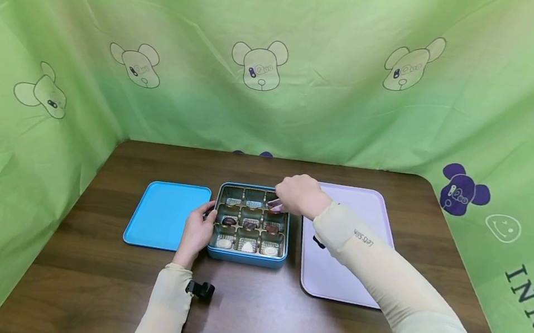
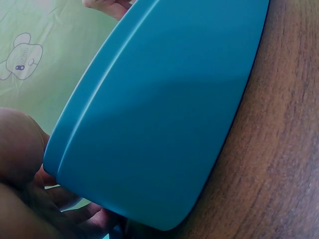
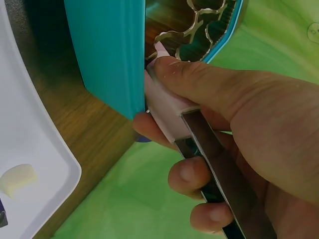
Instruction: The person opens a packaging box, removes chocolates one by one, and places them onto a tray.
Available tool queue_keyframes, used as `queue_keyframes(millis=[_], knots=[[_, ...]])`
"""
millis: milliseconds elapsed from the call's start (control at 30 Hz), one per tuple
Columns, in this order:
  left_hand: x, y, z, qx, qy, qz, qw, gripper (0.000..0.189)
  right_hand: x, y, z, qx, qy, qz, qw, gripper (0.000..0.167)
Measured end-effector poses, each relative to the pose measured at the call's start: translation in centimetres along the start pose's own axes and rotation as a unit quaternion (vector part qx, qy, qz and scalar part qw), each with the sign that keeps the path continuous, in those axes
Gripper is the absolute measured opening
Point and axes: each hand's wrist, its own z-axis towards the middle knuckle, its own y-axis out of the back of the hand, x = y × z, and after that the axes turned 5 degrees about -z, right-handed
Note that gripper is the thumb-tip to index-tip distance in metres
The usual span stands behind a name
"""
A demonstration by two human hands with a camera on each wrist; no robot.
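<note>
Backdrop: green curtain (image 1: 193, 112), printed with bear heads, standing behind and to both sides.
Tabletop: one brown wood-grain tabletop (image 1: 253, 311).
Blue box: one, lidless, set at the middle of the tabletop; inside, we count nine compartments, three rows of three, in a gold-toned insert (image 1: 238, 227). Stiff and smooth-walled (image 1: 244, 260), we judge; best steadied by a side wall.
Tongs: one pair (image 3: 209, 144), metal arms with pinkish ends, reaching over the box's far right compartment. Light, stiff and somewhat slippery by our estimate; to be taken midway along the arms.
Right grip (image 1: 302, 195): thumb and fingers curled round the tongs; whether the tips pinch a piece, we cannot tell.
Left grip (image 1: 198, 232): holding the box at its left wall.
Dark pieces: three (image 1: 250, 224), one to each middle-row compartment.
Pale pieces: three (image 1: 248, 247), one to each near-row compartment. Both sorts look small and light, likely firm yet easily chipped; we would pinch them softly by the sides.
Lavender tray (image 1: 340, 266): one, right of the box, apart from it; on it, in the right wrist view, we see one pale morsel (image 3: 20, 179).
Blue panel (image 1: 166, 215): one, square, low-rimmed, lying flat just left of the box.
Sleeves: two, cream (image 1: 166, 305).
</note>
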Motion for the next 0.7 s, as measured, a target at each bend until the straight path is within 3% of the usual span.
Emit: queue_keyframes(millis=[233, 700], knots=[[-0.07, 0.17, 0.01, 0.0, -0.003, 0.0, 1.0, 0.038, 0.19, 0.08, -0.1, -0.004, -0.002, 0.008, 1.0, 0.022], [0.23, 0.04, 0.11, 0.002, 0.0, -0.006, 1.0, 0.038, 0.0, -0.36, -0.38, -0.05, 0.015, 0.002, 0.9986, 0.019]])
